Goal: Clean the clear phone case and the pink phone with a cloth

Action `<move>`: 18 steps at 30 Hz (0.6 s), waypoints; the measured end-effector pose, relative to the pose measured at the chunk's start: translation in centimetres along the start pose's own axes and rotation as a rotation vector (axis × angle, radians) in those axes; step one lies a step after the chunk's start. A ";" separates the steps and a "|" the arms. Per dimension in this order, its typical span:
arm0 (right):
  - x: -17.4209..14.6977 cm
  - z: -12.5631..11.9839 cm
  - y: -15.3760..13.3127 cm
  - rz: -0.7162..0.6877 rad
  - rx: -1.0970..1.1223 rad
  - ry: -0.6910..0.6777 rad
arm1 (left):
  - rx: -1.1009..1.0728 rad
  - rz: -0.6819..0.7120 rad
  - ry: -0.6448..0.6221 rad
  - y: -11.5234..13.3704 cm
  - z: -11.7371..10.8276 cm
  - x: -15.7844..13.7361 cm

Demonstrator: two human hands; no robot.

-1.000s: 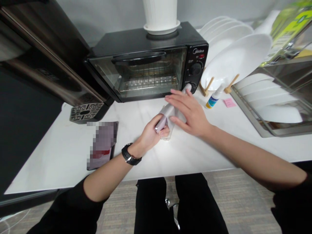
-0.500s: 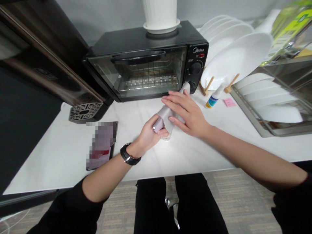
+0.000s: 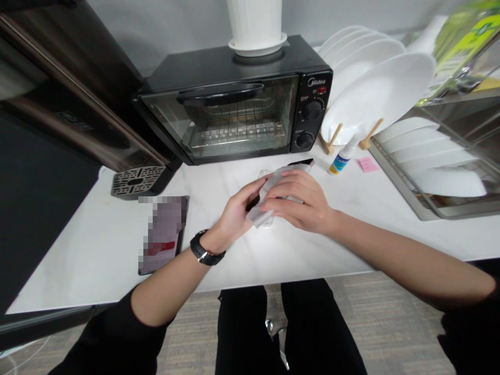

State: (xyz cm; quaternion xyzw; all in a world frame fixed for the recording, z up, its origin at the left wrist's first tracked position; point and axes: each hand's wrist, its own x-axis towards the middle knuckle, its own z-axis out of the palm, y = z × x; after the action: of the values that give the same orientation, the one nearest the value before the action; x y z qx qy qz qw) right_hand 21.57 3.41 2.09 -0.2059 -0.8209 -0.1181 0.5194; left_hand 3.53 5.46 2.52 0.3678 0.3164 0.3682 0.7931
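Over the white countertop, my left hand (image 3: 239, 207), with a black watch on the wrist, is closed around a phone (image 3: 306, 162). Its dark, glossy face shows at both ends, past a light grey wiping cloth (image 3: 258, 214) with a zigzag edge. My right hand (image 3: 302, 203) presses that cloth onto the phone, fingers bent over it. Most of the phone's middle is covered by cloth and fingers. Partly hidden below the hands lies a clear, see-through object (image 3: 267, 223); its kind cannot be made out.
A black toaster oven (image 3: 234, 104) stands behind the hands, a white pot (image 3: 255, 23) on top. A small spray bottle (image 3: 341, 160), pink note (image 3: 367, 165) and racked white plates (image 3: 378, 99) are to the right. Left are a flat pixelated device (image 3: 166, 234) and a drip tray (image 3: 136, 179).
The phone has been turned: its pale purple side showed before, its dark face shows now. My right hand and the cloth have shifted slightly down across it, and the fingers are more bent.
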 end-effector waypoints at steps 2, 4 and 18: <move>0.3 -0.4 -0.2 -0.007 -0.001 0.060 | 0.013 -0.029 -0.059 0.7 0.3 -0.3; 0.4 -0.7 -0.5 -0.013 -0.013 0.136 | 0.068 0.003 -0.116 0.9 0.5 -0.3; -0.2 -0.5 0.0 0.288 0.138 0.324 | 0.974 0.748 -0.034 -0.4 -0.5 0.2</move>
State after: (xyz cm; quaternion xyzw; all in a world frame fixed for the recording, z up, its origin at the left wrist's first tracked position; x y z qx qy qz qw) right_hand 22.01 3.13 2.07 -0.2636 -0.6950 -0.0177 0.6687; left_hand 3.33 5.63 1.89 0.7800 0.2850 0.4287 0.3559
